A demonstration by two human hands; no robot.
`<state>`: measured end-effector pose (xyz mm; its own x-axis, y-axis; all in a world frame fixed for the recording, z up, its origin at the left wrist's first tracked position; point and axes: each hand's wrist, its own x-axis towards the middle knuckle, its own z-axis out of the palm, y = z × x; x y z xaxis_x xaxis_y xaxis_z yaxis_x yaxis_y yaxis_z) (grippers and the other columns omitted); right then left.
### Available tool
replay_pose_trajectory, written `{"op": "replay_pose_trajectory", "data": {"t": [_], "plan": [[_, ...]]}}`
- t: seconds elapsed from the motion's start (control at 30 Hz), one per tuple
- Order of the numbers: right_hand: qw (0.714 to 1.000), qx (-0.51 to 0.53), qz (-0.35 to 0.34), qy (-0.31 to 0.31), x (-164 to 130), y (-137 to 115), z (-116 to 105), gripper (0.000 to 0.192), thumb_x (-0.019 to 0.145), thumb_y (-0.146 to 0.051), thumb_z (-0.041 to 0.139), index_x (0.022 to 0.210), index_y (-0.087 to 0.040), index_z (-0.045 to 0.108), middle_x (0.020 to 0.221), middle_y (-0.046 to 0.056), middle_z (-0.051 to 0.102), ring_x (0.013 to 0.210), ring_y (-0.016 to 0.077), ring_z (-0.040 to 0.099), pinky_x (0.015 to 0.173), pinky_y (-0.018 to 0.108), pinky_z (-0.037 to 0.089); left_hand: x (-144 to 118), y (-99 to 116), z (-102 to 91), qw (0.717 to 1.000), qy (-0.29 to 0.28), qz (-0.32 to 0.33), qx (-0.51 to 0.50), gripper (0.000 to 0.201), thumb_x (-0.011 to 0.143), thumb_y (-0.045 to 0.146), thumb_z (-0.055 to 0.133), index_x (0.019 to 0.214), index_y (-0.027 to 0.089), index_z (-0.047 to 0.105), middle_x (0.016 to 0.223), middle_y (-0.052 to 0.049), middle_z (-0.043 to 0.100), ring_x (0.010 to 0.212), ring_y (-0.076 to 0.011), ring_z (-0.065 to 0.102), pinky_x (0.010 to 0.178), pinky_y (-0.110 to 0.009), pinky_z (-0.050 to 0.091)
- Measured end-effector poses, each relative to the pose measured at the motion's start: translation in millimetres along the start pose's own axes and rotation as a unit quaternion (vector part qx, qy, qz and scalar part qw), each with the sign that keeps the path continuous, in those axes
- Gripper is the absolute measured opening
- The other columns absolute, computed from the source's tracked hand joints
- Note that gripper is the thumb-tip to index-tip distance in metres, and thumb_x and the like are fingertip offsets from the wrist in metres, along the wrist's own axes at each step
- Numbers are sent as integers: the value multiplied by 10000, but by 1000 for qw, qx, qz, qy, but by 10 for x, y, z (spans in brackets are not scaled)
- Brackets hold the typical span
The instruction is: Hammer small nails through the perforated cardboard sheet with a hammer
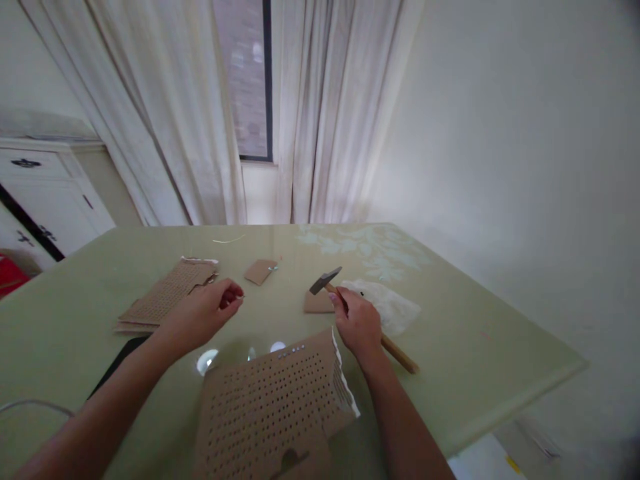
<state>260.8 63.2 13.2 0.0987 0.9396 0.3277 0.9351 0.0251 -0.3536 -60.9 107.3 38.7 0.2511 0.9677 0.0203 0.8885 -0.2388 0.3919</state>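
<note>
My right hand (357,320) is wrapped around the wooden handle of a hammer (326,280); its metal head points up and away, above the table. At the left, my left hand (217,307) is closed in a pinch, and a tiny nail-like piece shows at the fingertips, too small to make out well. Below and between the hands is a brown cardboard sheet (270,400) with many rows of punched holes and a torn white edge on its right. Several small silvery heads (291,351) stand in a row near its far edge.
Holed cardboard pieces (173,290) lie stacked at the left. Small cardboard pieces (261,271) (317,302) lie farther back, one behind the hammer. A crumpled clear plastic bag (395,307) rests beyond my right hand. A cable (35,403) and a dark object (117,363) are at the left.
</note>
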Motion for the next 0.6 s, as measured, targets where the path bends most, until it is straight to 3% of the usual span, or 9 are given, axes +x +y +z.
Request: {"op": "replay_pose_trajectory", "data": {"t": [0.07, 0.13, 0.2, 0.27, 0.4, 0.6], "plan": [[1000, 0, 3, -2, 3, -1, 10, 296, 1139, -345, 505, 1206, -226, 768, 1106, 82, 823, 1013, 240, 749, 812, 301, 456, -92, 289, -83, 995, -7, 55, -82, 424, 1010, 480, 503, 1299, 226, 682, 1026, -57, 811, 898, -232, 751, 788, -329, 597], [1000, -3, 4, -4, 4, 2, 24, 291, 1138, -347, 508, 1206, -233, 768, 1092, 77, 824, 997, 237, 750, 806, 301, 453, -171, 596, -106, 962, -44, 113, -246, 368, 967, 494, 600, 1148, 207, 744, 917, -47, 801, 832, -224, 734, 741, -317, 585], [1000, -6, 3, -6, 4, 6, 36, 287, 1136, -343, 512, 1202, -235, 769, 1083, 75, 823, 984, 235, 750, 804, 303, 452, -208, 853, -71, 946, -80, 146, -279, 244, 945, 433, 653, 958, 218, 769, 838, -16, 782, 789, -200, 705, 697, -285, 538], [1000, -9, 1, -7, 2, 9, 42, 287, 1136, -338, 512, 1201, -232, 771, 1094, 81, 821, 989, 235, 749, 812, 305, 452, -203, 1016, -2, 950, -92, 155, -256, 189, 932, 354, 652, 868, 221, 769, 800, 2, 776, 763, -186, 680, 682, -277, 491], [1000, -12, 3, -6, -3, 3, 36, 292, 1142, -342, 509, 1210, -231, 770, 1120, 88, 819, 1011, 238, 749, 819, 305, 451, -160, 1089, 108, 956, -98, 151, -233, 186, 921, 295, 631, 830, 216, 772, 773, 9, 775, 733, -181, 659, 675, -280, 449], [1000, -12, 1, -12, -13, -15, 13, 277, 1141, -341, 524, 1205, -227, 768, 1089, 78, 819, 997, 239, 747, 802, 305, 447, -178, 1076, 115, 956, -99, 150, -230, 185, 936, 295, 638, 843, 220, 778, 773, 15, 776, 724, -179, 654, 681, -276, 438]]}}
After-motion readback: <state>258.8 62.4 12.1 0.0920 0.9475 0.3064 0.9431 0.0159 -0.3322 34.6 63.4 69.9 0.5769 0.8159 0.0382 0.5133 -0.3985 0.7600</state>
